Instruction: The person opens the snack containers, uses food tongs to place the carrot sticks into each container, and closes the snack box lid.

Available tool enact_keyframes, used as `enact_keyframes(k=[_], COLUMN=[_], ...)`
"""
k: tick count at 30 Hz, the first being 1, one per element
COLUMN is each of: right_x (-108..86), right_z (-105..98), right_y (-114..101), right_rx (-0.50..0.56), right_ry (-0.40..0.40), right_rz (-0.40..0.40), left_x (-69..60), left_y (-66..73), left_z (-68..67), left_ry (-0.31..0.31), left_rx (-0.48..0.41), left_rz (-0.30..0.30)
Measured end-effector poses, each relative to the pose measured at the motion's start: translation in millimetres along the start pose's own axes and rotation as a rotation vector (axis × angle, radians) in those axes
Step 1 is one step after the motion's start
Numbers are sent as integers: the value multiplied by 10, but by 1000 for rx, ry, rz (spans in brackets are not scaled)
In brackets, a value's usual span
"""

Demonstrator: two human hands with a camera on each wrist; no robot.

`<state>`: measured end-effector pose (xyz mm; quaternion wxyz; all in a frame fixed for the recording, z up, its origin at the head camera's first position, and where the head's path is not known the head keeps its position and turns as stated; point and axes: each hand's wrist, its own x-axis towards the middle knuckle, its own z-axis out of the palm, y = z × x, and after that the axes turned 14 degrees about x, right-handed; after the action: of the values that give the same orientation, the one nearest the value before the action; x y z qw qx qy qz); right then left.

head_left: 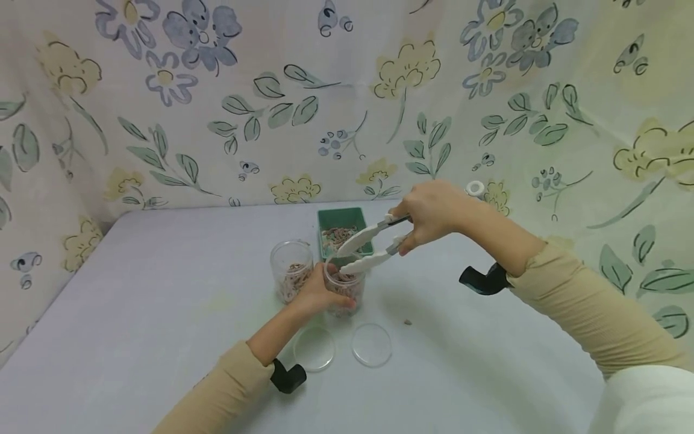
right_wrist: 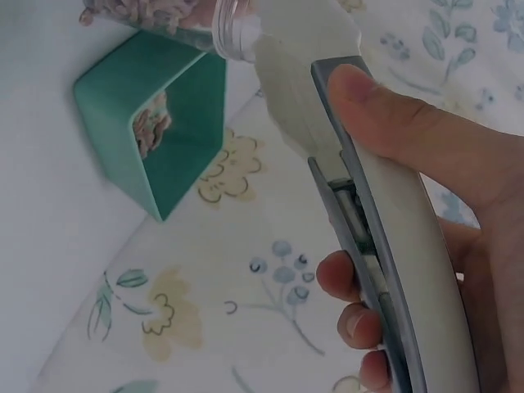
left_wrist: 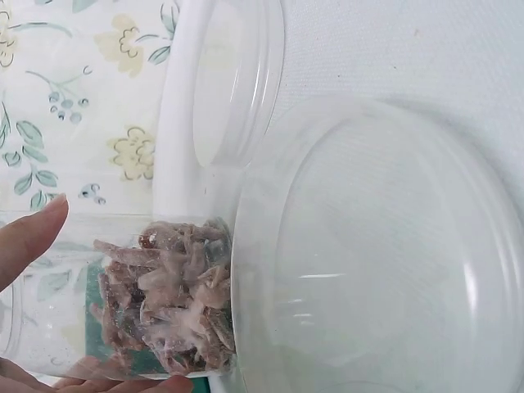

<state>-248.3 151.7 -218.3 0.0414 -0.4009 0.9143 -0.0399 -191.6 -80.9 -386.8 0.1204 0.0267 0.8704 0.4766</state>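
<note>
My left hand (head_left: 314, 292) grips a clear plastic jar (head_left: 353, 292), thumb and fingers around its side. Brownish-pink shrivelled strips (left_wrist: 172, 295) fill its lower part in the left wrist view. My right hand (head_left: 434, 208) holds tongs (right_wrist: 409, 246) with grey-edged handles and broad white heads. The tong heads are spread apart at the held jar's mouth; whether anything lies between them I cannot tell. Just left stands a second clear jar (head_left: 290, 259) with similar strips. Behind the jars sits a green tray (head_left: 341, 218) with more strips inside.
Two clear round lids (head_left: 314, 349) lie on the white tabletop (head_left: 190, 289) in front of the jars. A small brown scrap (head_left: 408, 322) rests to their right. A floral cloth (head_left: 325, 108) hangs behind the table and at its sides.
</note>
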Motion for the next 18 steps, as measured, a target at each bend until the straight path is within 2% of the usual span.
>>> enact_keyframes(k=[3, 7, 10, 12, 15, 18], right_x=[-35, -83, -79, -64, -40, -6], right_z=[27, 157, 362, 545, 838, 1089], right_y=[110, 353, 528, 624, 719, 751], right_rx=[125, 346, 533, 639, 731, 751], right_ry=[47, 212, 348, 409, 437, 403], right_rz=[97, 251, 377, 480, 658, 780], left_x=[-8, -17, -27, -37, -47, -47], left_y=[-3, 5, 3, 0, 1, 10], left_z=[0, -9, -23, -31, -30, -19], left_ry=[-4, -8, -13, -20, -31, -29], left_rx=[-8, -14, -1, 3, 8, 19], left_rz=[2, 18, 41, 52, 50, 38])
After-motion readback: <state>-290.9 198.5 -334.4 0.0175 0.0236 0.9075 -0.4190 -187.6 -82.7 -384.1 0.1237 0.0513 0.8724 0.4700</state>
